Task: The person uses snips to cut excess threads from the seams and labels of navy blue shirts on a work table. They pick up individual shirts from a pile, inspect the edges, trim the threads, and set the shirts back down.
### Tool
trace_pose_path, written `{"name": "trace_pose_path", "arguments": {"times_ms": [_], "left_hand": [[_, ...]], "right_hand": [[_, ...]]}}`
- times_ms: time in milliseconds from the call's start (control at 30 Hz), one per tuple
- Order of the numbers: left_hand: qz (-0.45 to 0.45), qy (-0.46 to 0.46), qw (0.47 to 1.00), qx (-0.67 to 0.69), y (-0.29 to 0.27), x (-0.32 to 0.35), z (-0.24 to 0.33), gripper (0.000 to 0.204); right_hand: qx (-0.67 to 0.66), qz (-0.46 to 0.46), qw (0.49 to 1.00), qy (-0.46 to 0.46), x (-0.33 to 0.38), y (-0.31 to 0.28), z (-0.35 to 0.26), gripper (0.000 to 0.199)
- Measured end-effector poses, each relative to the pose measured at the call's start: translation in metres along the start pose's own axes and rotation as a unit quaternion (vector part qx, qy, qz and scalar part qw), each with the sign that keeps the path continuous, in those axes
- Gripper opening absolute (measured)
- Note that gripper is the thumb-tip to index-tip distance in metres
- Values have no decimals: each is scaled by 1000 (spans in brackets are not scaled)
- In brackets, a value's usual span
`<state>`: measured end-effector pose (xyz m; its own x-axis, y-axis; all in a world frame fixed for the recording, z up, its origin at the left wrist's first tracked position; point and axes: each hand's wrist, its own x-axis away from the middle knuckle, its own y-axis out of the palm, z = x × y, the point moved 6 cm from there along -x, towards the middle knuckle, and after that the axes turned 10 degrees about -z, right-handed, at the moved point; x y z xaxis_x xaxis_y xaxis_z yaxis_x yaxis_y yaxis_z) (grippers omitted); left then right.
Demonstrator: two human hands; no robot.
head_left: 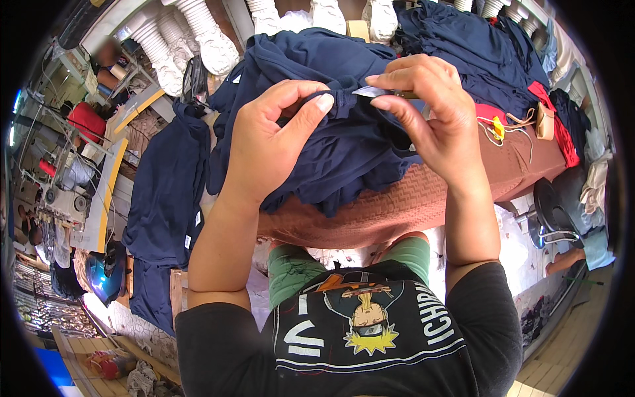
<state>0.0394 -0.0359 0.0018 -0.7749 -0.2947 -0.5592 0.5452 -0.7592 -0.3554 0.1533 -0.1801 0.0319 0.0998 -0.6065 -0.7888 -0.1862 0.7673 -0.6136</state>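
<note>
Your L hand (281,129) is pinching a thick folded edge of the navy garment (317,175) btwn thumb & index finger, lifted a bit above the rest of the cloth. Your R hand (436,116) is gripping a small pointed metal tool (376,92) btwn thumb & fingers, tip aimed L at that folded edge; can't tell if it's actually touching. Both hands are up close together, in front of you. The garment is bunched in a big heap on the surface (344,215), its near folds hanging a little over the brown textured cloth there. Far R on the same surface you've got a 2nd navy pile (463,43), w/ red fabric (486,114), a small yellow item (497,128) & a beige cord (524,119) nearer you. To your L, another navy piece (165,188) hangs down, w/ white tags (188,242) on its R edge. Far side: a row of white balusters (205,33). Farther L there's a sewing machine (65,200), & nearer, a shiny blue helmet (104,274). Off R is a black stool (552,205).
</note>
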Motion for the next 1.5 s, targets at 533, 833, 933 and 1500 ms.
{"name": "trace_pose_path", "arguments": {"times_ms": [533,833,933,1500], "left_hand": [[77,12,980,-181,-18,-12,13,14],[193,111,938,-266,-52,-8,-5,33],[146,103,939,-295,-14,7,-13,22],[-23,105,980,-168,93,-54,-48,17]], "right_hand": [[-181,-6,982,60,10,-10,9,17],[-633,-274,615,-383,82,-41,-84,33],[-619,-278,633,-374,93,-43,-84,34],[-640,-310,594,-376,110,-62,-79,27]]}}
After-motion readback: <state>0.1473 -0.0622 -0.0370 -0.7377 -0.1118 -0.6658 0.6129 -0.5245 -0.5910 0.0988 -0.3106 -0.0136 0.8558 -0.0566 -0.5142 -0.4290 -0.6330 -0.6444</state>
